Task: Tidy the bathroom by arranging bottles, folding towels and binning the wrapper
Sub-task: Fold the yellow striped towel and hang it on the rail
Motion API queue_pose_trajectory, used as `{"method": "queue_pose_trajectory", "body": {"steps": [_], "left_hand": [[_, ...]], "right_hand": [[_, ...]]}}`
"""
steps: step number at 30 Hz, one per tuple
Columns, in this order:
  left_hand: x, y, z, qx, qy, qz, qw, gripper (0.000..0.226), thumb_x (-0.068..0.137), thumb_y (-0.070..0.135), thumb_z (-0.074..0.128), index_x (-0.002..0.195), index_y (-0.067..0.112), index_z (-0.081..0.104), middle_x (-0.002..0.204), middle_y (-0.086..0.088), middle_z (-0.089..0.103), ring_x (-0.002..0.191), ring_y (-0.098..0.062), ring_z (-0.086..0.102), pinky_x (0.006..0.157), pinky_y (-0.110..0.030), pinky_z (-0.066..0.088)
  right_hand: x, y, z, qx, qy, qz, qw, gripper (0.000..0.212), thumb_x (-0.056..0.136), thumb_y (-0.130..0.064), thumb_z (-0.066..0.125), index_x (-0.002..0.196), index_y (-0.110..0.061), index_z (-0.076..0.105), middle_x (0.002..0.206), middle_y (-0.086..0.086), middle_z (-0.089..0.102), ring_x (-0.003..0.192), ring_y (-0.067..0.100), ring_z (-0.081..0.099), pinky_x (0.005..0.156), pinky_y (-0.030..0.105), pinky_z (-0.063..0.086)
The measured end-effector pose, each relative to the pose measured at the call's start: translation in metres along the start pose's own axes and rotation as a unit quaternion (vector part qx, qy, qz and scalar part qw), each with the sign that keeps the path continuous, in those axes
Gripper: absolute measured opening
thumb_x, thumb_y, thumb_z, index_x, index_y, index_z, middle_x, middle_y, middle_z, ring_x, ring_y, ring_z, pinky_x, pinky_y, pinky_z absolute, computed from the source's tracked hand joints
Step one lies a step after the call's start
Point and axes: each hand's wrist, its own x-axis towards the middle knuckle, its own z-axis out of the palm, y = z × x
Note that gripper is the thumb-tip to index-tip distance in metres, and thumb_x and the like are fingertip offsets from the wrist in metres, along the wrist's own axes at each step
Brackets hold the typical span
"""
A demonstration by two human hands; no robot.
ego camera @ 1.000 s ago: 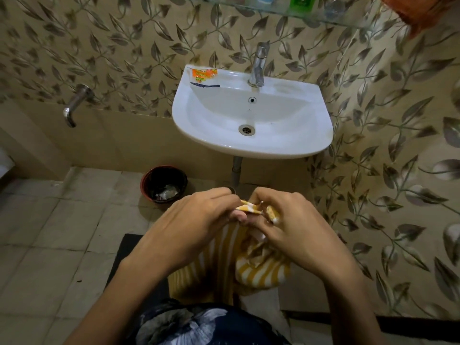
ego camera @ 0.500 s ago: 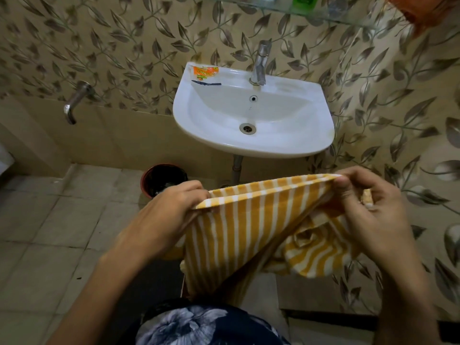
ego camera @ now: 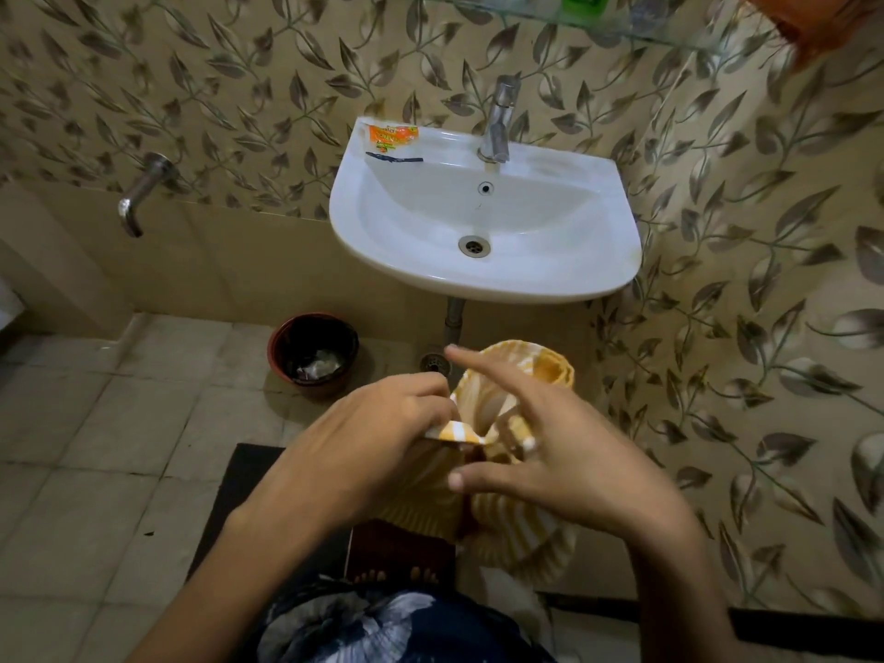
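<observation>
A yellow and white striped towel [ego camera: 521, 533] hangs bunched in front of me, below the sink. My left hand [ego camera: 378, 437] pinches its upper edge at the middle. My right hand [ego camera: 564, 461] is beside it with index finger and thumb stretched out; its other fingers curl into a fold of the towel, which loops over them. An orange wrapper [ego camera: 392, 136] lies on the back left rim of the white sink [ego camera: 550, 275]. A glass shelf at the top holds bottles [ego camera: 583, 2], mostly cut off by the frame edge.
A dark round bin [ego camera: 313, 354] with some litter stands on the tiled floor left of the sink pipe. A thin dark object [ego camera: 394, 158] lies by the wrapper. A chrome tap [ego camera: 497, 122] tops the sink, a wall tap [ego camera: 143, 189] sticks out at left. An orange cloth [ego camera: 823, 21] hangs top right.
The towel was stretched wide between both hands half a second ago. Now the hands have come together at the middle and the towel is doubled over and bunched.
</observation>
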Motion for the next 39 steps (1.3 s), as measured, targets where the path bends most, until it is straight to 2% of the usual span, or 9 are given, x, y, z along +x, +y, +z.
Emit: {"method": "queue_pose_trajectory", "body": {"steps": [4,7,10,16,20,24,29,34,39], "left_hand": [[-0.001,0.003,-0.004,0.021,-0.010,0.009,1.000,0.033,0.083,0.040,0.040,0.095,0.022,0.066,0.089,0.012,0.047,0.084,-0.007,0.049,0.064,-0.023,0.036],[-0.003,-0.001,-0.005,0.017,-0.039,-0.020,0.999,0.047,0.087,0.061,0.036,0.093,0.024,0.065,0.083,0.016,0.041,0.079,0.000,0.040,0.062,-0.020,0.028],[-0.004,-0.004,-0.007,0.032,-0.075,-0.062,0.995,0.074,0.064,0.079,0.017,0.085,0.025,0.063,0.080,0.018,0.041,0.075,-0.001,0.040,0.064,-0.020,0.030],[-0.015,-0.015,-0.013,0.082,-0.100,-0.097,0.987,0.062,0.074,0.072,0.019,0.082,0.026,0.060,0.080,0.015,0.045,0.076,0.002,0.041,0.060,-0.017,0.032],[-0.021,-0.029,-0.024,0.043,-0.108,-0.134,0.984,0.073,0.059,0.076,0.012,0.078,0.025,0.060,0.082,0.011,0.050,0.076,-0.001,0.046,0.068,-0.023,0.039],[-0.027,-0.035,-0.032,-0.024,-0.089,-0.167,0.982,0.054,0.065,0.067,0.028,0.071,0.022,0.057,0.077,0.007,0.049,0.068,-0.006,0.048,0.062,-0.025,0.040],[-0.030,-0.032,-0.040,-0.063,-0.062,-0.147,0.985,0.039,0.071,0.058,0.035,0.069,0.027,0.058,0.072,0.008,0.052,0.067,-0.006,0.050,0.059,-0.022,0.039],[-0.028,-0.020,-0.040,-0.110,-0.053,-0.143,0.982,0.026,0.075,0.052,0.037,0.063,0.036,0.053,0.067,0.034,0.056,0.070,0.007,0.053,0.060,-0.009,0.037],[-0.024,-0.010,-0.027,-0.221,-0.037,-0.189,0.956,0.044,0.074,0.055,0.038,0.080,0.023,0.067,0.074,0.004,0.068,0.069,-0.003,0.063,0.059,-0.017,0.049]], "right_hand": [[0.010,0.001,0.006,-0.066,0.020,-0.019,0.997,0.019,0.082,-0.033,0.067,0.099,-0.037,0.061,0.087,-0.017,0.062,0.084,0.004,0.056,0.065,0.023,0.042],[0.008,0.006,0.006,-0.062,0.024,-0.024,0.998,0.002,0.087,-0.033,0.062,0.086,-0.034,0.063,0.078,-0.015,0.060,0.077,0.004,0.056,0.059,0.019,0.034],[0.008,0.010,0.007,-0.055,0.022,-0.022,0.998,0.007,0.088,-0.036,0.060,0.082,-0.035,0.062,0.078,-0.017,0.061,0.076,0.000,0.055,0.060,0.016,0.033],[0.005,0.021,0.001,-0.031,0.031,0.003,0.999,0.015,0.083,-0.051,0.057,0.072,-0.041,0.057,0.075,-0.022,0.061,0.079,-0.005,0.057,0.062,0.012,0.037],[0.002,0.034,-0.008,-0.012,0.056,0.017,0.998,0.018,0.082,-0.050,0.058,0.068,-0.038,0.058,0.071,-0.014,0.061,0.073,0.000,0.058,0.064,0.023,0.043],[0.001,0.043,-0.013,-0.007,0.073,0.023,0.997,0.016,0.080,-0.050,0.059,0.066,-0.043,0.059,0.072,-0.026,0.060,0.071,-0.004,0.057,0.062,0.021,0.041],[0.000,0.050,-0.012,-0.019,0.094,0.042,0.995,0.020,0.081,-0.047,0.060,0.063,-0.042,0.056,0.067,-0.018,0.059,0.072,-0.001,0.056,0.064,0.025,0.042],[0.003,0.052,-0.008,0.001,0.159,0.079,0.984,0.017,0.083,-0.048,0.056,0.070,-0.036,0.055,0.071,-0.016,0.058,0.074,-0.002,0.055,0.060,0.018,0.038],[0.010,0.049,0.000,0.213,0.138,0.154,0.955,0.010,0.073,-0.043,0.041,0.083,-0.042,0.044,0.079,-0.008,0.051,0.073,0.009,0.050,0.064,0.031,0.039]]}}
